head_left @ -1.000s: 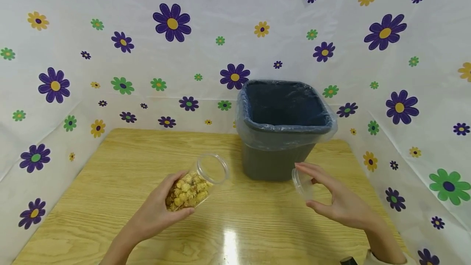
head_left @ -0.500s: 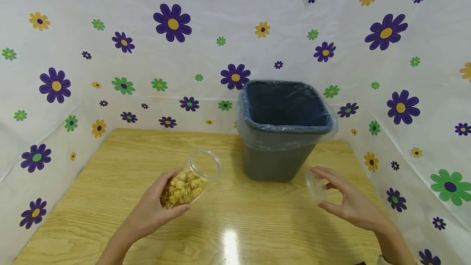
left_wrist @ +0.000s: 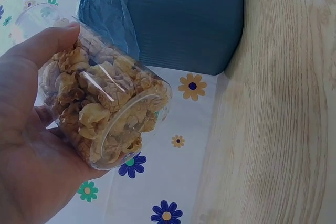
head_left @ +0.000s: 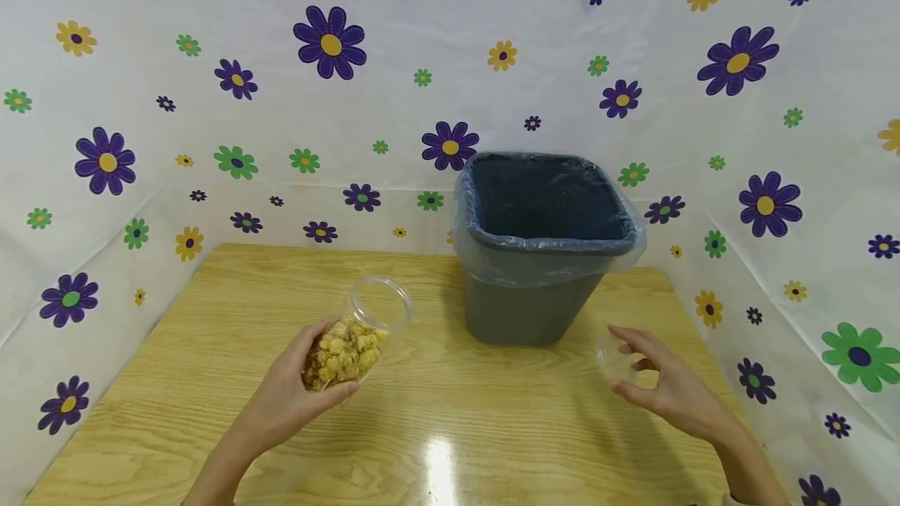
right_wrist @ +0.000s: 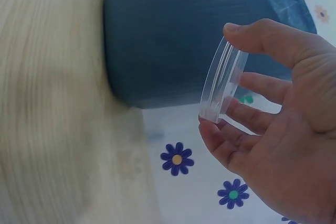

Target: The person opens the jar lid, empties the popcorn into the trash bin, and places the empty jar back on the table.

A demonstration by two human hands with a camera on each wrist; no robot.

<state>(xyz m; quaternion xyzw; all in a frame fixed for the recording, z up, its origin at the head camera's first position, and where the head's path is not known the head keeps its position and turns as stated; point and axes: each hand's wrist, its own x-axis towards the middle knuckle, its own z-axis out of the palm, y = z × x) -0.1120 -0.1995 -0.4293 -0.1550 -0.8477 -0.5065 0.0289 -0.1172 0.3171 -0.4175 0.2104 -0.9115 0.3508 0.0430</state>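
1. Left hand (head_left: 290,390) grips clear popcorn jar (left_wrist: 110,98), mouth tilted away from palm; probably light, slick: hold mid-body.
2. Right hand (head_left: 669,395) pinches clear lid (right_wrist: 221,80) by rim; likely thin, flexible.

A makeshift-looking booth (head_left: 710,127); flowered sheeting (head_left: 383,100) screens the back and side edges of the tabletop (head_left: 204,342). The room beyond — its kind hidden.

Right hand (right_wrist: 294,129) pinching clear lid (right_wrist: 220,82), bin (right_wrist: 160,43) behind
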